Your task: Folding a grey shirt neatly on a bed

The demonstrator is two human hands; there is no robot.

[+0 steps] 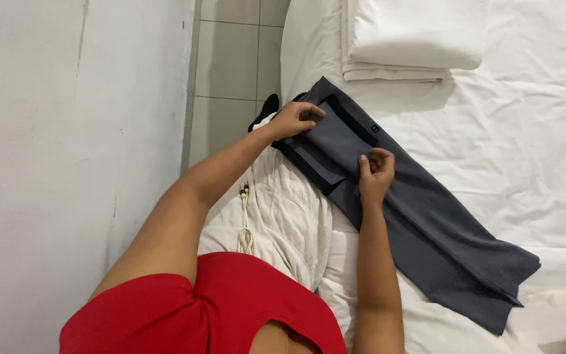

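So here both hands are on the dark grey fabric trousers with the black waistband, which lie stretched out diagonally across the white-sheeted bed, waistband end up near the bed's edge, leg ends trailing down toward the lower right; the left hand has its fingers curled down onto the waistband corner, pinching the cloth there; the right hand is closed in a loose clench around a fold of the grey fabric just below the band, thumb and fingertips nipping it; I'd say this is the squaring-up stage of a fold, the top end being lined up while the legs lie long and flat; the next move, as I judge it, calls for keeping both pinches even so the band stays straight, plus room to bring the long end over; just beside the trousers there's a crumpled cream garment with a beaded cord, partly under them; a stack of folded white linens sits well apart at the top of the bed.
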